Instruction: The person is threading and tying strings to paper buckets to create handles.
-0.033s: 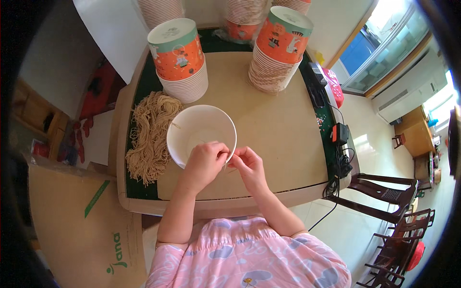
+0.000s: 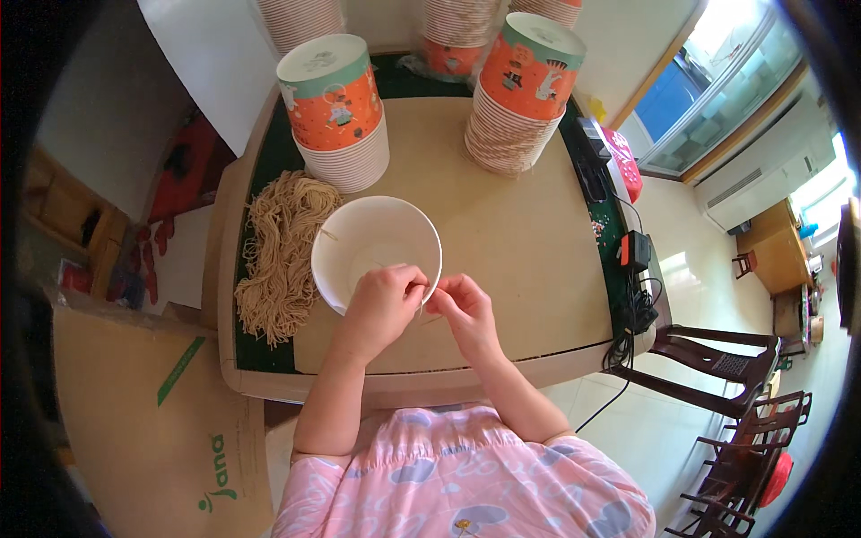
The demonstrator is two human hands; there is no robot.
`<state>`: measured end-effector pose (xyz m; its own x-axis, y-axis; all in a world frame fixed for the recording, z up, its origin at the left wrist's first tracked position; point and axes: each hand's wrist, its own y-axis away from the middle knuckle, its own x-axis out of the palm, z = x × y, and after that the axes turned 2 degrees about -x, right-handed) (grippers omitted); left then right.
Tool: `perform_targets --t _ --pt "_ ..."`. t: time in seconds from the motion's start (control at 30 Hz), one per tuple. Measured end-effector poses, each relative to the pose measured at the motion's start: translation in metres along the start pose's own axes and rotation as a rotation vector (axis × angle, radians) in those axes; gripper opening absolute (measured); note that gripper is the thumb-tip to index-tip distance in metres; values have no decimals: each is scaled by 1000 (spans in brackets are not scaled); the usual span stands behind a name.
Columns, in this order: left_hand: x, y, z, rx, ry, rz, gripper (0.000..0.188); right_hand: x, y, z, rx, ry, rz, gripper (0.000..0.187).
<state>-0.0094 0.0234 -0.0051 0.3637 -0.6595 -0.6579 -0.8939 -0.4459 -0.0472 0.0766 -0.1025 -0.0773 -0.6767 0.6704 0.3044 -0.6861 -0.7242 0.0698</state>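
Note:
A white paper bucket stands upright in front of me with its mouth facing up. Over its near right rim, my left hand is closed in a pinch, its fingertips at the rim. Close beside it, my right hand pinches too, thumb against forefinger. A thin tan string shows between the two hands; its exact path through the fingers is hidden. Another short bit of string crosses the bucket's left rim. To the left lies a loose heap of tan strings.
Two upside-down stacks of printed paper buckets, a left stack and a right stack, stand at the back of the table. Along the right edge run a power strip and black cables. A cardboard box is at lower left.

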Motion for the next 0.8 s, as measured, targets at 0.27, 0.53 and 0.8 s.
perform_targets --t 0.27,0.53,0.8 --pt "-7 12 -1 -41 154 -132 6 3 15 27 -143 -27 60 12" --pt "-7 16 0 -15 220 -119 14 19 1 43 -298 492 77 30" --pt "-11 17 -3 22 216 -46 48 20 -7 44 -321 546 68 30"
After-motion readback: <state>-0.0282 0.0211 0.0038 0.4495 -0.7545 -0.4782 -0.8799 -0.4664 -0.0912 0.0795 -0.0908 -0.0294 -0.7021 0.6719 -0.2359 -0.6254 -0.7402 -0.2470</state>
